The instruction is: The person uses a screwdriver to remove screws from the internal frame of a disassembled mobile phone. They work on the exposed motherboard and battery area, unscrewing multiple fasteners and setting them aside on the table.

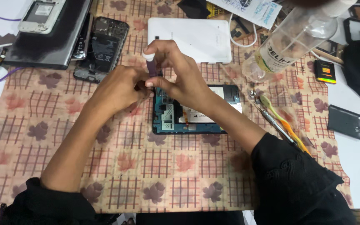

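Near mid-surface, I see my left hand (119,89) curled against the opened tablet's (194,110) left edge. My right hand (180,75) pinches a purple screwdriver (151,64) upright over that corner. Farther off lies a white back cover (190,39).

Both forearms reach forward from black sleeves and converge. The left hand (119,89) is curled, knuckles up, touching the right hand (176,75), whose fingers pinch together just above it.
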